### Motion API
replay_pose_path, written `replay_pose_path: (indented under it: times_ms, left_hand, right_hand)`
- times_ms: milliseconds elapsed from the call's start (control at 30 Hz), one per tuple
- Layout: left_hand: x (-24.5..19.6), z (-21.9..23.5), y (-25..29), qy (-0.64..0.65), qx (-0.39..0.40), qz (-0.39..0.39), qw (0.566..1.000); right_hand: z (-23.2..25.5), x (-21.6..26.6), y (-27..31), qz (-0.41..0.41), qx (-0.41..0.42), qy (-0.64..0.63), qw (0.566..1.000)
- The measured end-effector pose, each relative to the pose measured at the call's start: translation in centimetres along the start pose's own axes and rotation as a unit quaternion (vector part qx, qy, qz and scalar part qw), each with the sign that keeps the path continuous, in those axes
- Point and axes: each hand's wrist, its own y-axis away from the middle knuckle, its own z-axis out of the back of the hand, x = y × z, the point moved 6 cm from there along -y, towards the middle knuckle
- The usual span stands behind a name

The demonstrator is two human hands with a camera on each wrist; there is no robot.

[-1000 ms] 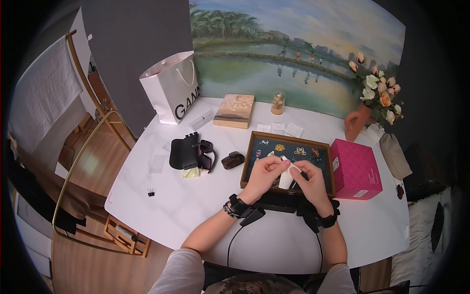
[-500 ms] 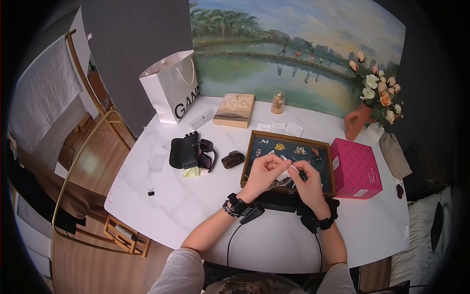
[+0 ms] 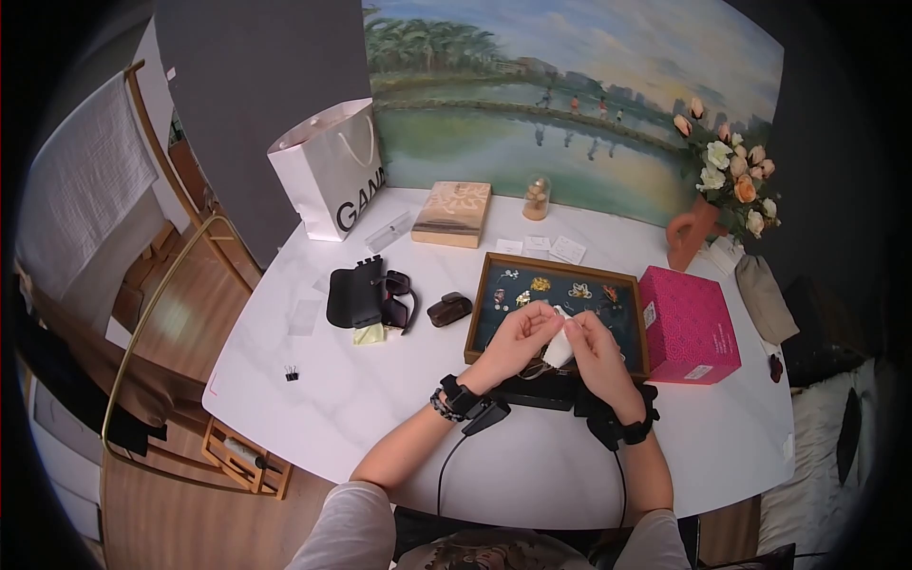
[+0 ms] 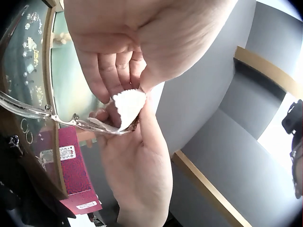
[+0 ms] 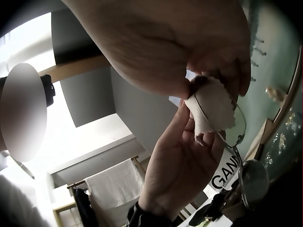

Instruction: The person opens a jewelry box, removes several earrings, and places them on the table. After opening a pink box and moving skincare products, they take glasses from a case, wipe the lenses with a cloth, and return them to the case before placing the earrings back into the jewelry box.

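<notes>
Both bare hands meet over the front of a glass-topped display case. Between the fingertips of my left hand and right hand is a small white cleaning cloth with a zigzag-cut edge. It is folded over one lens of thin-rimmed eyeglasses, and both hands pinch it there. In the right wrist view the other lens hangs bare, away from the fingers. Part of the frame is hidden under cloth and fingers.
Jewellery lies inside the case. A pink box adjoins its right side. Left of it are a brown case, sunglasses with a black pouch, and a binder clip. Behind stand a wooden box and a paper bag.
The cloth hung broad below the fingers, turned narrow half a second ago, and now shows broad again. The eyeglasses have tilted with it. Both hands have stayed nearly in place.
</notes>
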Motion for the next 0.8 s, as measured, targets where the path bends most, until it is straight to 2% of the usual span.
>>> replay_pose_path:
  times_ms: [67, 167, 233, 333, 367, 467, 533, 667, 733, 800]
  left_hand:
    - [0.2, -0.1, 0.1, 0.0, 0.012, 0.005, 1.0]
    - [0.1, -0.5, 0.1, -0.023, 0.015, 0.015, 1.0]
    - [-0.4, -0.7, 0.2, 0.027, -0.008, -0.002, 1.0]
    - [-1.4, -0.3, 0.2, 0.0, -0.026, -0.039, 0.999]
    - [-1.2, -0.2, 0.1, 0.001, -0.021, -0.037, 0.999]
    - [-0.8, 0.7, 0.2, -0.008, -0.074, -0.013, 0.997]
    - [-1.4, 0.4, 0.4, -0.003, -0.086, -0.013, 0.996]
    - [-1.9, 0.4, 0.4, 0.014, -0.11, -0.026, 0.993]
    - [-1.9, 0.5, 0.4, 0.0, -0.11, -0.03, 0.994]
    - [-1.9, 0.4, 0.5, 0.005, -0.107, -0.03, 0.994]
  right_hand:
    - [0.0, -0.1, -0.1, -0.004, 0.017, 0.0, 1.0]
    - [0.1, -0.5, -0.5, 0.034, 0.019, 0.067, 0.997]
    - [-0.2, -0.8, -0.6, 0.022, 0.036, -0.138, 0.989]
    - [-0.1, -0.4, -0.5, 0.023, 0.027, -0.181, 0.983]
    - [-0.1, -0.3, -0.5, 0.022, 0.022, -0.179, 0.983]
    - [-0.2, 0.1, -0.4, 0.022, 0.013, -0.162, 0.986]
    - [-0.4, 0.0, -0.4, 0.035, 0.03, -0.162, 0.986]
    - [-0.2, -0.3, -0.8, 0.041, 0.012, -0.198, 0.979]
    - [-0.2, -0.5, -0.7, 0.007, -0.015, -0.23, 0.973]
    - [-0.4, 0.1, -0.5, -0.01, -0.006, -0.241, 0.97]
